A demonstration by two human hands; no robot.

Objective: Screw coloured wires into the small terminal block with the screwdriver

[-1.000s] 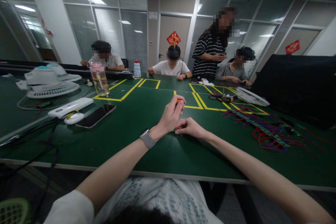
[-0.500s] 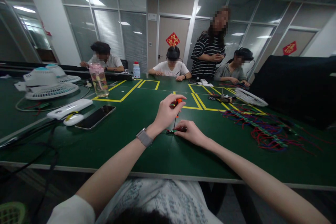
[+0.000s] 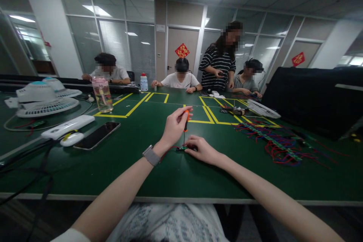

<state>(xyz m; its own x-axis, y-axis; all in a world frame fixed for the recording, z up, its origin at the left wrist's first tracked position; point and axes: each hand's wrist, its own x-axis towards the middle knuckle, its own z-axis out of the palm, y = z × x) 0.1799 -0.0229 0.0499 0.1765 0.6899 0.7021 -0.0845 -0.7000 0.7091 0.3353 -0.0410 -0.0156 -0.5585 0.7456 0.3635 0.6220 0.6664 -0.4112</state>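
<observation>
My left hand (image 3: pixel 175 126), with a watch on its wrist, is closed on the handle of an orange-and-black screwdriver (image 3: pixel 186 119). The screwdriver stands upright, its thin shaft reaching down to a small green circuit board (image 3: pixel 180 149) on the table. My right hand (image 3: pixel 202 149) rests on the table, its fingertips pinching the board's right end. Red wires run from the board's left side toward my left wrist. Whether the screwdriver tip sits in a screw is too small to tell.
On the green table (image 3: pixel 136 174) at left lie a phone (image 3: pixel 98 135), a white mouse (image 3: pixel 72 139), a power strip (image 3: pixel 68 126), fans (image 3: pixel 42 100) and a drink bottle (image 3: pixel 102 96). Rows of wired boards (image 3: pixel 278 145) and a black monitor (image 3: pixel 306 98) are at right. Several people occupy the far side.
The view has tilted up and shifted slightly right. My left fingers have changed their hold on the screwdriver handle. The red wires left of the board show more now.
</observation>
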